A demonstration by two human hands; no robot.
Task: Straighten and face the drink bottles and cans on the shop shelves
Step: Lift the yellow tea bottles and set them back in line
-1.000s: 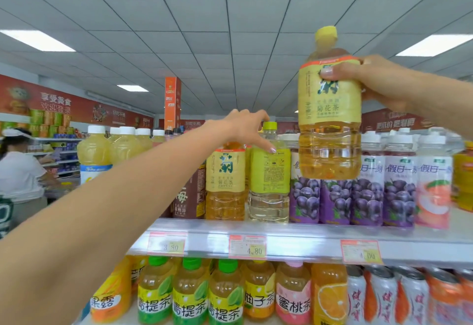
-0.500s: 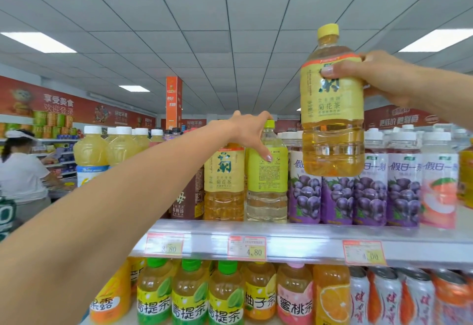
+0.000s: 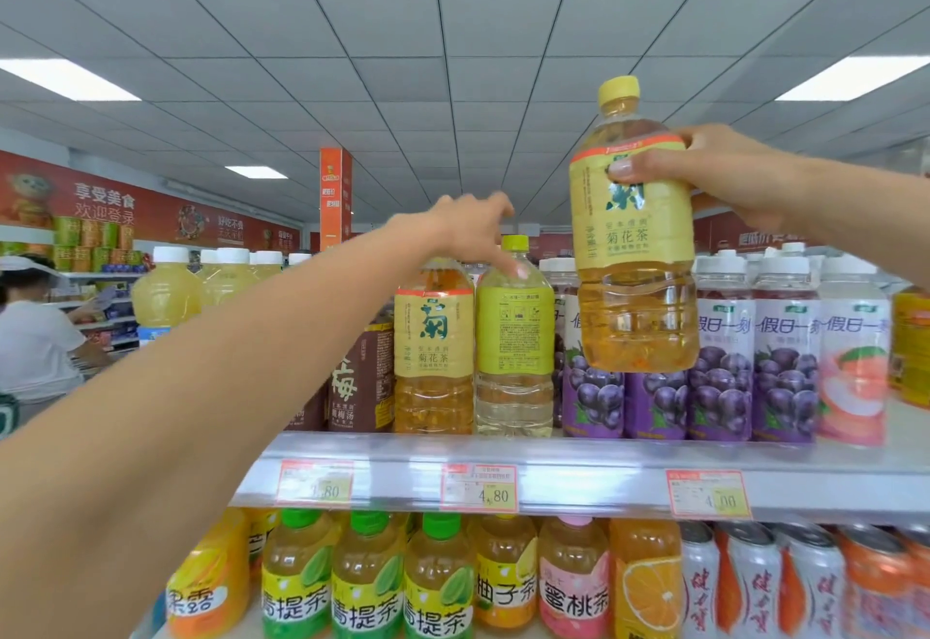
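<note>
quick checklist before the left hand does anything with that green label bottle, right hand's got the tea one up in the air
1. Right hand grip on the held tea bottle: ok, fingers wrap its upper label and it hangs upright above the row.
2. Left hand hold on the green-label bottle: not ok, only a fingertip touches its shoulder.
3. Green-label bottle facing: not ok, the small-print panel faces out.
4. Shelf tea bottle beside it: ok, front label faces out.
5. Free slot on the shelf for the held bottle: cannot tell, the front row looks full.
</note>
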